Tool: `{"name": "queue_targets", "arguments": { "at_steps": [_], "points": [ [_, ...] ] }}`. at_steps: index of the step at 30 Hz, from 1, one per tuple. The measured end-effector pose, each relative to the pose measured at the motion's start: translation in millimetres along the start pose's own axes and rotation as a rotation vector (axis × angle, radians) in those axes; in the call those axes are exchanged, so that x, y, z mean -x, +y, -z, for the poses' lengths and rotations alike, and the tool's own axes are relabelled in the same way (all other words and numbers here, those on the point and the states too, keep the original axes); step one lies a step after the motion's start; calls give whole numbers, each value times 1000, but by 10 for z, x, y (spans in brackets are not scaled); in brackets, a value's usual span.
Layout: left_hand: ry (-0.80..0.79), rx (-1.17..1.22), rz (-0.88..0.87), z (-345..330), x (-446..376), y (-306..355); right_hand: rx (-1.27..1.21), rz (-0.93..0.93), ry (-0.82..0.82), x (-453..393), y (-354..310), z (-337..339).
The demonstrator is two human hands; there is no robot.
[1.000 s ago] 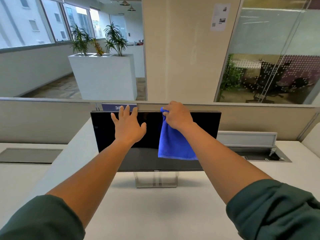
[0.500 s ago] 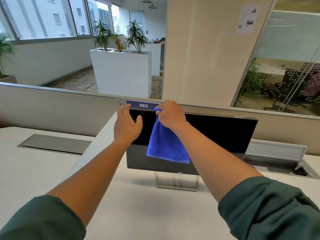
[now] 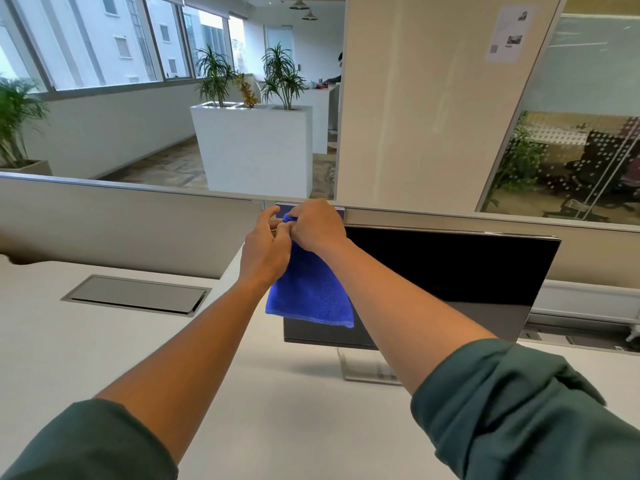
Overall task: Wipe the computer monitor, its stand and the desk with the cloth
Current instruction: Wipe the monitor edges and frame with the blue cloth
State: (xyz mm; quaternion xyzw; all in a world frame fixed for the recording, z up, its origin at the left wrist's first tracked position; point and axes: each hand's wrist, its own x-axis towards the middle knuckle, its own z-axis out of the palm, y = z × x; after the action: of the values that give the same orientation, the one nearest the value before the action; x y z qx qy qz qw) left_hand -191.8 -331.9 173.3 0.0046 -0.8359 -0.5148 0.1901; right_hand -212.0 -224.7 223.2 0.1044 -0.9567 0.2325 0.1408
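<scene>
**Blue cloth pinched at the monitor's top left corner**

While held up by both hands, hangs straight down: blue terry cloth (image 3: 310, 292), long axis vertical, lower hem level and draped over the left part of the dark monitor (image 3: 450, 271). Gripped at its top edge by the right hand (image 3: 317, 226), fingers curled shut around the bunched corner; pinched beside it by the left hand (image 3: 266, 251), thumb and fingertips closed on the same edge. Stands widthwise on the white desk (image 3: 277, 410), screen black and unlit, tilted slightly back, carried on a pale stand (image 3: 367, 370). Set flush into the desk at left, a grey cable hatch (image 3: 138, 294), lid shut. Beyond the partition, a white planter (image 3: 256, 150) filled with green palms.
</scene>
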Motion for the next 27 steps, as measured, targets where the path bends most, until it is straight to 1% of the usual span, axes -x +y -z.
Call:
{"name": "queue_targets", "arguments": {
  "at_steps": [3,5,7,9,12,14,17,18,20,21,23,25,27],
  "points": [
    [6,35,-15,40,-11,-23,-154,-5,-39,-43,-64,1],
    [10,45,-35,68,-11,-37,-327,-22,-63,-73,-56,22],
    [30,47,-44,100,-18,-51,-510,-79,-74,-93,-48,33],
    [68,45,-44,132,-29,-53,-636,-143,-27,-104,-38,18],
    [151,0,-70,172,-47,-16,-777,-235,111,-116,-37,10],
    [224,-42,-142,188,-49,40,-818,-260,204,-122,-36,18],
    [333,-159,-340,203,-42,155,-760,-253,340,-145,-50,49],
    [336,-197,-409,197,-40,190,-738,-253,363,-161,-53,58],
    [252,-263,-487,151,-36,232,-714,-269,333,-184,-36,70],
    [182,-287,-472,110,-29,228,-693,-277,285,-184,-16,69],
    [72,-276,-346,21,-19,179,-662,-276,187,-165,49,50],
    [69,-159,-182,-29,-1,121,-713,-264,152,-135,115,18],
    [100,-52,-80,-58,16,101,-808,-268,151,-116,165,13]
  ]
}}
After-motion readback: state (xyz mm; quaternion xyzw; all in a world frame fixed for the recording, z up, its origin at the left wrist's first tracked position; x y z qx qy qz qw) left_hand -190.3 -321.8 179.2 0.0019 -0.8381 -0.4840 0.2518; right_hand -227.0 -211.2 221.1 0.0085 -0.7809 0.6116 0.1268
